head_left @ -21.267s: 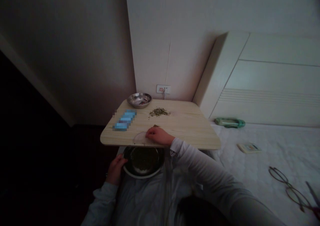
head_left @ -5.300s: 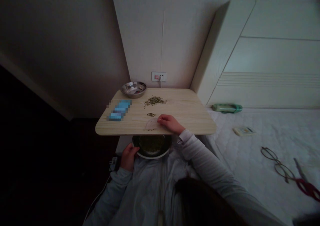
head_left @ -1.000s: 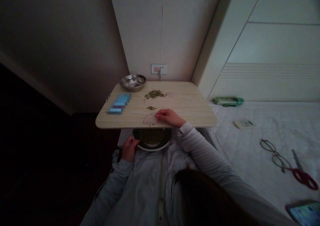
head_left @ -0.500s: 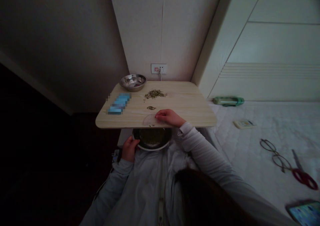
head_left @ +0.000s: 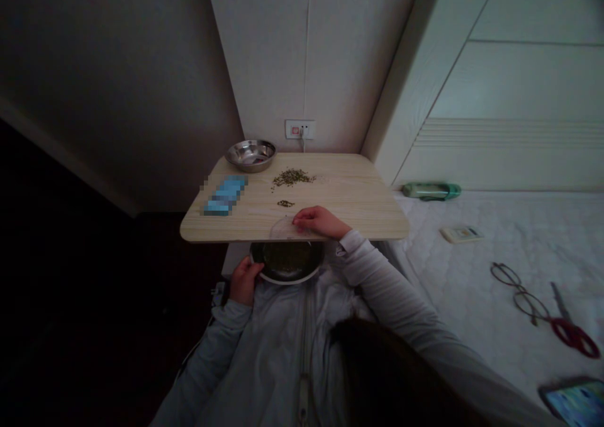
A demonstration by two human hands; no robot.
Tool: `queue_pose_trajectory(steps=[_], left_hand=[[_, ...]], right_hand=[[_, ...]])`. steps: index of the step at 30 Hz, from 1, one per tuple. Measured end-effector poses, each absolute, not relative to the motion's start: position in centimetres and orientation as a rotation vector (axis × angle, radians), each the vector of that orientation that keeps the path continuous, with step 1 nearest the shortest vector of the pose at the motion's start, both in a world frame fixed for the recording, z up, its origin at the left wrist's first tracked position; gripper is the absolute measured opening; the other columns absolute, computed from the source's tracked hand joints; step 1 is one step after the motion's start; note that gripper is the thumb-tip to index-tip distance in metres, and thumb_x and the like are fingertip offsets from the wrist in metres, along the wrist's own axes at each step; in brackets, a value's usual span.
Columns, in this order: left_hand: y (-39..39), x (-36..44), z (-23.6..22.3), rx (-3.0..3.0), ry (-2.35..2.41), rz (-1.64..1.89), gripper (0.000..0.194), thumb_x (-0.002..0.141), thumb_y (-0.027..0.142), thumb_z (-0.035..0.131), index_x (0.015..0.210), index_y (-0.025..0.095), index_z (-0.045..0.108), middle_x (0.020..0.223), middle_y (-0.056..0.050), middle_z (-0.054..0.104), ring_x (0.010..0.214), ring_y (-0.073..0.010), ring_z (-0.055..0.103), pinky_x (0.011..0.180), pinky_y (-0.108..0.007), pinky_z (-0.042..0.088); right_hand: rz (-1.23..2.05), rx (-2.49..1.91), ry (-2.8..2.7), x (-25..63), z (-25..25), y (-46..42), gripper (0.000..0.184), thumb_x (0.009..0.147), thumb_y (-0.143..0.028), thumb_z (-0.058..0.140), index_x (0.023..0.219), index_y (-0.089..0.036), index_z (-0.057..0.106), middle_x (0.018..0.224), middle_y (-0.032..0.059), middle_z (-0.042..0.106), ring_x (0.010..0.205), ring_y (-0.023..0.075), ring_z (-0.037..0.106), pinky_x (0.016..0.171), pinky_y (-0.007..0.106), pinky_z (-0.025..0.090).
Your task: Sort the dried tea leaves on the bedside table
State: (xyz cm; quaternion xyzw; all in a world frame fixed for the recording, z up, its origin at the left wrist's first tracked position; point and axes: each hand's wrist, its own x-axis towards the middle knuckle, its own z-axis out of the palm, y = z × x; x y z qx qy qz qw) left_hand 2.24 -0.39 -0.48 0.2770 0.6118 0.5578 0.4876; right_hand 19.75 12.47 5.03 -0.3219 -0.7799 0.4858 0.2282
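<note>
My right hand (head_left: pixel 317 221) is over the front of a small wooden table, its fingers pinched on a clear, round-edged plastic piece (head_left: pixel 279 227) lying against the tabletop. Just beyond it is a small cluster of green beans (head_left: pixel 285 204). A larger scattered heap of green beans (head_left: pixel 292 177) lies farther back. My left hand (head_left: pixel 245 280) grips the left rim of a dark bowl with a pale rim (head_left: pixel 286 282), held below the table's front edge. Many greenish bits show inside this bowl; its far side is hidden under the table.
The table (head_left: pixel 358 194) also carries a steel bowl (head_left: pixel 251 156) and a blue item blurred into blocks (head_left: pixel 226 194). On the bed at right are a green bottle (head_left: pixel 431 191), a pale box-like item (head_left: pixel 461 234), glasses (head_left: pixel 519 293), red-handled scissors (head_left: pixel 574 338) and a phone (head_left: pixel 576 403).
The few beans by the table's front edge a second ago no longer show there. Both hands have stayed nearly still lately. Since the oldest frame, the bowl and left hand have shifted right.
</note>
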Motion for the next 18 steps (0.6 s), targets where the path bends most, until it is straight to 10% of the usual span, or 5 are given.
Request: queue_pose_trajectory(steps=[18], left_hand=[[-0.3,2.2,-0.8,0.666,1.472,1.362,0.012,0.051,0.023,0.052,0.059,0.016,0.047,0.041,0.008,0.042,0.037,-0.0058,0.038,0.037,-0.018,0.026]], right_hand=[[0.909,-1.075,-1.764,19.8,3.8,13.9,0.023,0.067,-0.035,0.038,0.070,-0.015,0.049,0.064,-0.0007,0.051,0.060,0.0074,0.044,0.061,0.021,0.033]])
